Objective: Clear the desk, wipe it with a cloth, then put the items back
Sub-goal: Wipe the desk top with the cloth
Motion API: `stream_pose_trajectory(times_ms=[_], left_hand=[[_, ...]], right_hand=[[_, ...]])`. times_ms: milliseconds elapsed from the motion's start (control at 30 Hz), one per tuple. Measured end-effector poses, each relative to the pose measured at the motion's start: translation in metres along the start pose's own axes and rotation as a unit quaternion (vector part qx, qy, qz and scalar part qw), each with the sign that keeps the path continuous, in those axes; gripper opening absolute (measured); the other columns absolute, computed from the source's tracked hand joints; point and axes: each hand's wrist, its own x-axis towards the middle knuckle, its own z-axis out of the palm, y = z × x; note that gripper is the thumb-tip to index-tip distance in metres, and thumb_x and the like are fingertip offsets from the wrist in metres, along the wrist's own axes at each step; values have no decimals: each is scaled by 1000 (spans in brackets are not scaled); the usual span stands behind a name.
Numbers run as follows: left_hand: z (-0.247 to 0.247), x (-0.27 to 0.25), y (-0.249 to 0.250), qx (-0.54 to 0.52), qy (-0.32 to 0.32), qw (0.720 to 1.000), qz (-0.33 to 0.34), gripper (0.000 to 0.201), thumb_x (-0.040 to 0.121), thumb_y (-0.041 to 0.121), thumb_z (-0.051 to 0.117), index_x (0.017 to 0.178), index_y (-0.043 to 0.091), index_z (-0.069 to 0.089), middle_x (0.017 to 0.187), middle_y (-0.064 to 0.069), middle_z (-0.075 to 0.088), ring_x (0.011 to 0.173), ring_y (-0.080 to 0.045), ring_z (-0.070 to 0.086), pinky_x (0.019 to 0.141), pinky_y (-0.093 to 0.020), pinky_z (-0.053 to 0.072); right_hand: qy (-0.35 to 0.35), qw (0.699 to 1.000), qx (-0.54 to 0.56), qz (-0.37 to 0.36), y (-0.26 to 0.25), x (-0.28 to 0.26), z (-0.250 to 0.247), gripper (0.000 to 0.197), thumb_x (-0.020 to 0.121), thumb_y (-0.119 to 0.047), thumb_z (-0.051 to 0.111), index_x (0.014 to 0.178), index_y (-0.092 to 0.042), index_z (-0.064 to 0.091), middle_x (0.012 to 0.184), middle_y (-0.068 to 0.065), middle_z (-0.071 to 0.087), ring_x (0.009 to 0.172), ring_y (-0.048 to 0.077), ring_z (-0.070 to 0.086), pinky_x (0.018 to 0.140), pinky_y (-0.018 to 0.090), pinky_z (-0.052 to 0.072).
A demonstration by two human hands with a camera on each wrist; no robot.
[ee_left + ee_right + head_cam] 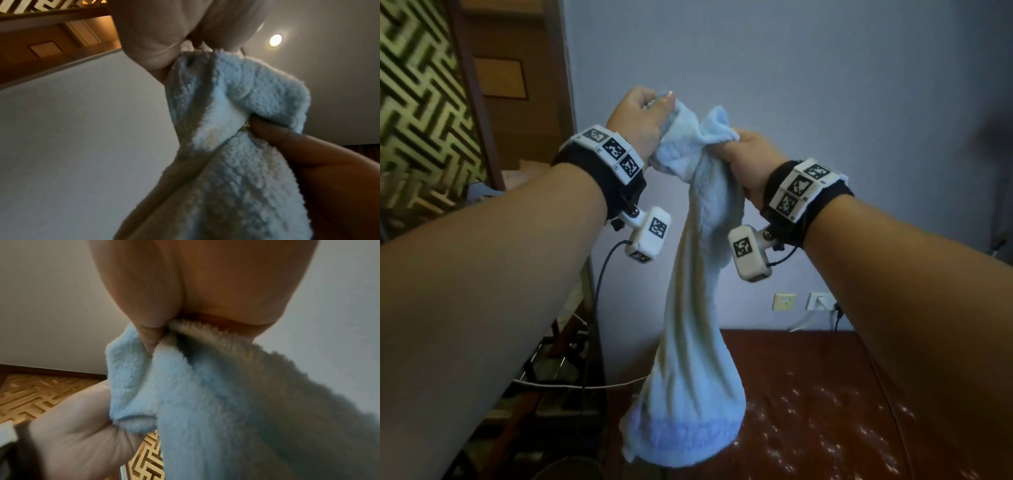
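A pale blue fluffy cloth [698,308] hangs high in front of the wall, its lower hem with a darker blue band near the desk [825,394]. My left hand [643,116] grips the cloth's top left corner in a fist. My right hand [746,150] grips the top right part, close beside the left. In the left wrist view the cloth [236,129] fills the middle, with the right hand's fingers [308,154] curled into it. The right wrist view shows my right hand [185,313] pinching the cloth [205,402]. The dark red-brown desk top carries pale speckles.
A grey wall [791,85] stands behind the desk, with two sockets [784,301] and a plugged cable low on it. A dark wooden frame and a patterned screen [414,102] stand at the left. A metal rack [558,377] sits below the left arm.
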Motion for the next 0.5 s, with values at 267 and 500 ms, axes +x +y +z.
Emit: stream_pose_trajectory(times_ms=[267, 500], left_hand=[[-27, -29, -27, 42, -418, 881, -218, 59, 76, 38, 88, 109, -4, 63, 109, -32, 62, 96, -40, 62, 79, -42, 52], [-46, -32, -22, 463, -267, 844, -49, 32, 69, 32, 81, 95, 20, 66, 94, -9, 71, 80, -29, 64, 69, -35, 53]], right_hand=[[-30, 985, -168, 27, 12, -4, 17, 29, 87, -34, 76, 99, -8, 74, 86, -1, 74, 71, 7, 69, 59, 20, 54], [-105, 924, -361, 73, 21, -8, 15, 35, 77, -44, 86, 96, -19, 70, 84, -8, 66, 75, 9, 60, 61, 23, 43]])
